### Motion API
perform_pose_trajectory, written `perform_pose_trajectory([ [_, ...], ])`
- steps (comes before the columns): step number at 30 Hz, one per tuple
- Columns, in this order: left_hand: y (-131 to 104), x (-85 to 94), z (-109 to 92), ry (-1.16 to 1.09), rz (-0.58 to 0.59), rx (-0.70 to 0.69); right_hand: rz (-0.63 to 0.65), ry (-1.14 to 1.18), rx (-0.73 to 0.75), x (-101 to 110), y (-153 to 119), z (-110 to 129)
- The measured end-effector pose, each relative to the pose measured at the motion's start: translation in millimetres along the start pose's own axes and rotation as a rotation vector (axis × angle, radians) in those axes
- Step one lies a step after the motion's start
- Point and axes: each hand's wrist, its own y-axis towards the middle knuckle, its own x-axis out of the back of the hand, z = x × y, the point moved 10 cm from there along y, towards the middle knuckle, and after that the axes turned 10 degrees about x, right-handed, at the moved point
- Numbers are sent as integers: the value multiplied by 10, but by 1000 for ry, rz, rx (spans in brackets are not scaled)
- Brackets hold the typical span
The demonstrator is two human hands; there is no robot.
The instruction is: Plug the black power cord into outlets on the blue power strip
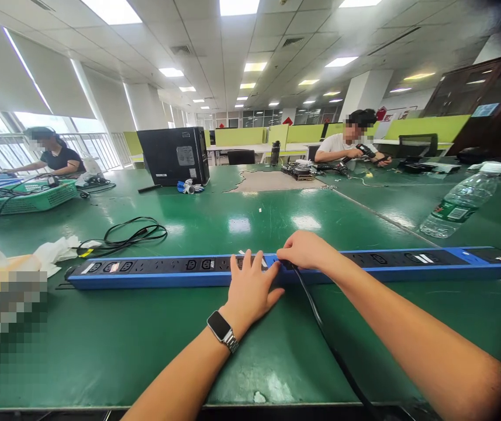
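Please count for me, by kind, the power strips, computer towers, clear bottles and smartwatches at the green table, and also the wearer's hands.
Power strip: 1
Computer tower: 1
Clear bottle: 1
Smartwatch: 1
Hands: 2 (left hand, right hand)
Total: 6

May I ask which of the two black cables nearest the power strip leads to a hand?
The black cable running from the right hand to the near edge of the table; the coiled cable lies untouched beyond the power strip.

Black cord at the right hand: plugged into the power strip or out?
Cannot tell: the right hand hides the end of the black cord at the power strip.
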Motion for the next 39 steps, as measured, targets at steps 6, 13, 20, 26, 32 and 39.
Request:
perform_pose_trajectory([
  [6, 0, 84, 222, -43, -49, 131, 22, 67, 58, -46, -33, 7],
  [13, -56, 116, 385, 29, -51, 198, -61, -81, 78, 6, 17, 123],
  [20, -64, 120, 380, 23, -65, 194, 105, 50, 68, -94, 39, 148],
  [26, -85, 122, 388, 23, -59, 176, 142, -67, 31, -19, 26, 193],
  [32, -86, 125, 385, 3, -69, 168, 169, -53, 74, -33, -6, 150],
  [39, -89, 124, 383, -5, -70, 173, 199, 65, 54, -113, -116, 50],
])
